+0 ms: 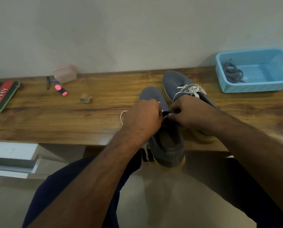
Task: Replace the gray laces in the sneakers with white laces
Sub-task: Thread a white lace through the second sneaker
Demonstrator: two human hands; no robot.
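**Ana:** Between the two sets of fingers, over the near sneaker (pixel 162 127), what could slip?

**Ben:** The white lace (pixel 123 116). Both hands are curled over the tongue area: the left hand (pixel 143 118) and the right hand (pixel 189 115) each seem to pinch something small where they meet. I judge it is the lace end at an eyelet, though the knuckles hide it.

**Ana:** And the risk?

**Ben:** A loose pinch could let the tip back out of the eyelet, or a hard pull could drag the sneaker, whose heel overhangs the bench (pixel 71 122) edge, toward the floor.

**Ana:** Where is the rest?

**Ben:** A loop of white lace curves just left of the left fingers. The far sneaker (pixel 177 83), already white-laced, sits just beyond the right fingers. Gray laces (pixel 233 73) lie in the blue basket (pixel 252 88), well off to the right.
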